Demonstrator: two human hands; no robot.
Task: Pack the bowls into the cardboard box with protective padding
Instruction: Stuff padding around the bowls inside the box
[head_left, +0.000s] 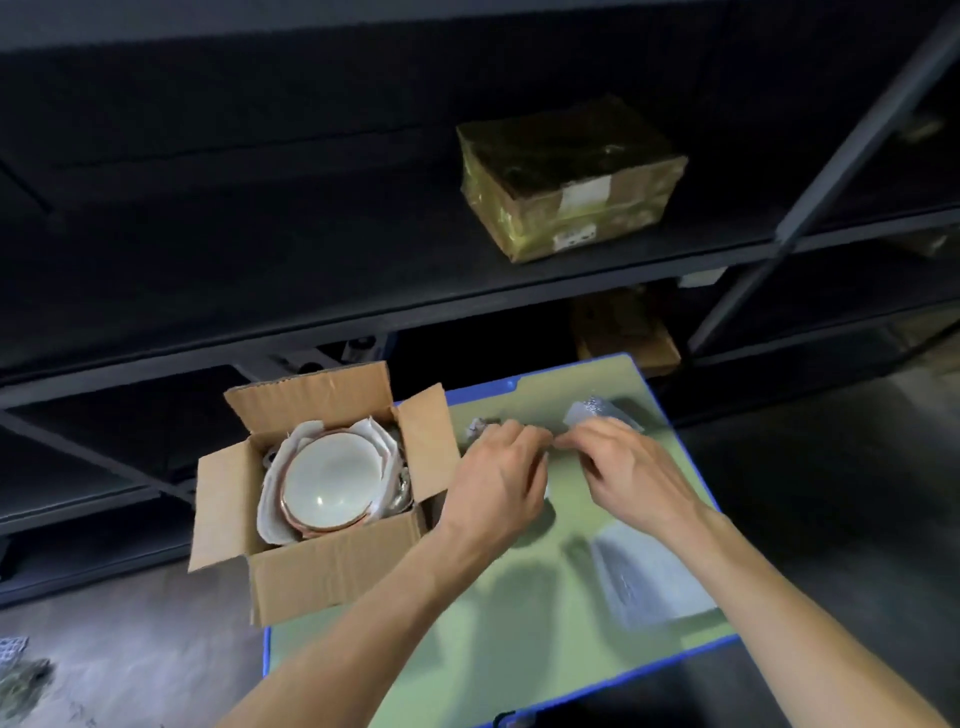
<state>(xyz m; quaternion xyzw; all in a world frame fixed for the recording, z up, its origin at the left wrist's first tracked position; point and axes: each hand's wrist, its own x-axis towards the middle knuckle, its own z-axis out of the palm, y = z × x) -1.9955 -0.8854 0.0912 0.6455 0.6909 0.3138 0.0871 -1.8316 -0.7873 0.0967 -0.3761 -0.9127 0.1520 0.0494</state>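
An open cardboard box (322, 566) stands at the left edge of a green work surface (519, 613) with a blue rim. Inside it a white bowl (330, 486) with a copper-coloured rim lies upside down on white foam sheets (272, 512). To the right of the box, my left hand (498, 480) and my right hand (628, 470) are close together above the green surface, fingers pinched on a thin clear piece of padding (550, 441) between them. Most of that piece is hidden by the hands.
A clear bubble-wrap sheet (649, 577) lies on the green surface at the right, another piece (597, 410) at the back. Dark metal shelving (467, 291) stands behind, with a taped cardboard parcel (566, 176) on it. Grey concrete floor (130, 649) lies at the lower left.
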